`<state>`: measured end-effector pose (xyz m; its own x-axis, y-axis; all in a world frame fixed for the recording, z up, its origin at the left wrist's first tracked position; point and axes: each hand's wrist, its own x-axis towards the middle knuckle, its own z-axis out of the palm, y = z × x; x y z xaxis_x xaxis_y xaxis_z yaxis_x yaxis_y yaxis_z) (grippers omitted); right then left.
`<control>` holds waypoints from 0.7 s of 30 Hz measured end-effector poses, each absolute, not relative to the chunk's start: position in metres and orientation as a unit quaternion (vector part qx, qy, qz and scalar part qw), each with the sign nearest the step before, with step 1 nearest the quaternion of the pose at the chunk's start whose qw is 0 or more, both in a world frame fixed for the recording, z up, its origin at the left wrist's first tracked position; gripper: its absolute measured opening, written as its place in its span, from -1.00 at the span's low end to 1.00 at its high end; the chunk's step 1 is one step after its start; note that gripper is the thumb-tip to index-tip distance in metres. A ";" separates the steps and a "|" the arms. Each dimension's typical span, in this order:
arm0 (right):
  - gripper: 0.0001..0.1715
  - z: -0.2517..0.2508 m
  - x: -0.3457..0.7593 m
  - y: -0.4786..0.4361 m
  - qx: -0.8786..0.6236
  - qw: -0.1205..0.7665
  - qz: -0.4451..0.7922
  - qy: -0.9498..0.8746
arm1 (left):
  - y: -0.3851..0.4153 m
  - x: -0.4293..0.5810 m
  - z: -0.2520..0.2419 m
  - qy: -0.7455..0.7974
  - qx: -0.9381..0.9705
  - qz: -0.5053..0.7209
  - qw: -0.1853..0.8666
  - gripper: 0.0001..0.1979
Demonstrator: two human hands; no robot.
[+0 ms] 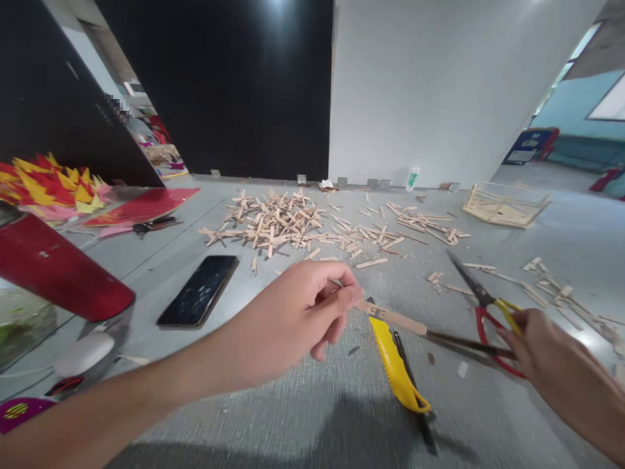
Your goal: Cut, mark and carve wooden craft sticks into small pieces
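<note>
Between the fingertips of my left hand (pixel 312 306) is one end of a flat wooden craft stick (pixel 398 318), which points to the right. My right hand (pixel 551 358) is closed round the red and yellow handles of a pair of scissors (pixel 483 299). The scissor blades are spread wide, one toward the back and one toward the stick. That lower blade's tip meets or nearly meets the stick's free end; I cannot tell which. Below the stick lies a yellow box cutter (pixel 393 365), with a dark pen-like rod (pixel 427 433) beside it.
A heap of craft sticks (pixel 278 221) lies behind my left hand, with cut pieces (pixel 561 293) to the right. A stick-built frame (pixel 508 205) stands back right. At left are a phone (pixel 198 291), a red bottle (pixel 63 267) and a white rounded device (pixel 84 352).
</note>
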<state>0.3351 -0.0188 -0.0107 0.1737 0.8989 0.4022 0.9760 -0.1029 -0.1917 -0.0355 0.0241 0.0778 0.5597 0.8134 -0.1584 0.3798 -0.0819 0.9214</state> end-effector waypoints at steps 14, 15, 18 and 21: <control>0.37 -0.001 0.322 0.007 -0.786 0.388 -0.085 -0.474 | 0.024 -0.039 0.082 0.435 0.735 0.187 0.484 -0.63; 0.34 -0.001 0.321 0.007 -0.792 0.377 -0.078 -0.474 | 0.024 -0.039 0.081 0.435 0.737 0.188 0.482 -0.62; 0.01 -0.002 0.316 0.007 -0.792 0.388 -0.089 -0.462 | 0.024 -0.038 0.081 0.430 0.742 0.186 0.480 -0.64; -0.20 -0.004 0.317 0.010 -0.768 0.456 -0.113 -0.435 | 0.024 -0.037 0.081 0.423 0.750 0.185 0.474 -0.65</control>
